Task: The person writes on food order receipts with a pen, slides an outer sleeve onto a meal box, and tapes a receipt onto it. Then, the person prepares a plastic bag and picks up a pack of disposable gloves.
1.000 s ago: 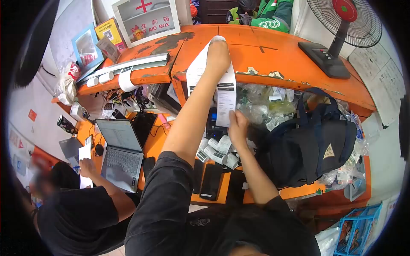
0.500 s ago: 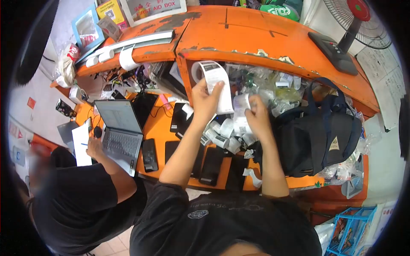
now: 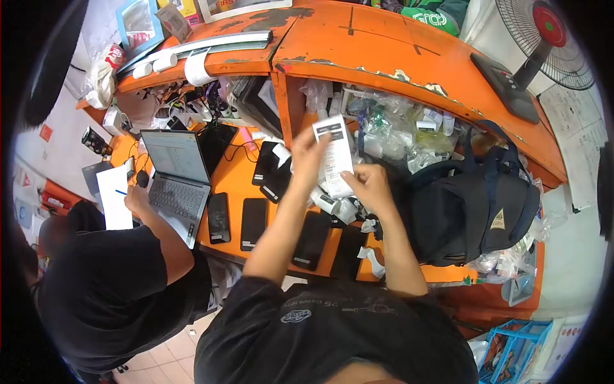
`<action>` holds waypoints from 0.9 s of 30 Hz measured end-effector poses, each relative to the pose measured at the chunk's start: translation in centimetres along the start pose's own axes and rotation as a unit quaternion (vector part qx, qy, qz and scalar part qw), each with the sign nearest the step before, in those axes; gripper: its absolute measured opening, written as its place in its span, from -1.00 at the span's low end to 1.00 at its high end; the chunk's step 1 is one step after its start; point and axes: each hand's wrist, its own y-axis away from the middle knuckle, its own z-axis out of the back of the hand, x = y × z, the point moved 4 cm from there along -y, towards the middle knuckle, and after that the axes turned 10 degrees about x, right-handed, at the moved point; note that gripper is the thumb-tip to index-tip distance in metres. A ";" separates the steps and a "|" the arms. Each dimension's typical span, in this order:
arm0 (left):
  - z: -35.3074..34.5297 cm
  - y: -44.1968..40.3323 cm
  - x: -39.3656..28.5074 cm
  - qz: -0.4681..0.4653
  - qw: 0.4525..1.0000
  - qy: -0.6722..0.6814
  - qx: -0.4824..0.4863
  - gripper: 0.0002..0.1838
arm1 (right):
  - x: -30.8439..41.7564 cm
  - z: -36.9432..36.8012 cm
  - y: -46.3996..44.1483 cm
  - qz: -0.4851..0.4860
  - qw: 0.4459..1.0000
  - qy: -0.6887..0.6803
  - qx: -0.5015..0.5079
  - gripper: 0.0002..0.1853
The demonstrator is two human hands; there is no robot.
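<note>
A white printed receipt (image 3: 339, 157) with dark header blocks is held up over the orange desk. My left hand (image 3: 308, 159) grips its upper left side, fingers blurred a little. My right hand (image 3: 369, 185) pinches its lower right edge between thumb and fingers. Whether a second strip lies behind the receipt, I cannot tell. Below the hands is a pile of crumpled and curled paper slips (image 3: 347, 210). Black phones, one of them a phone (image 3: 313, 240) under my forearms, lie in a row along the desk's front edge.
A dark backpack (image 3: 473, 205) stands to the right, beside clear plastic bags (image 3: 390, 128). At left, a co-worker's hand (image 3: 136, 200) holds a blue pen over white paper (image 3: 115, 198), next to an open laptop (image 3: 176, 192). An orange shelf (image 3: 377, 38) runs across the back, with a fan (image 3: 543, 38).
Two paper strips were held apart, one per hand; now both hands meet on one flattened receipt. The right hand has moved left and down. The view has shifted slightly.
</note>
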 end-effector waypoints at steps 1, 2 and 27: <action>0.2 -2.3 -3.3 -0.062 0.995 -0.074 0.018 -0.84 | -0.2 0.1 0.3 0.001 1.000 -0.005 -0.008 -0.74; -0.9 -4.0 -7.5 -0.133 0.988 -0.081 0.017 -0.76 | 0.2 0.3 0.7 0.008 0.999 -0.029 -0.030 -0.76; -11.9 -18.1 -9.8 -0.324 0.829 -0.446 0.093 -0.42 | -6.0 -1.4 -2.2 -0.173 0.970 0.169 -0.040 -0.46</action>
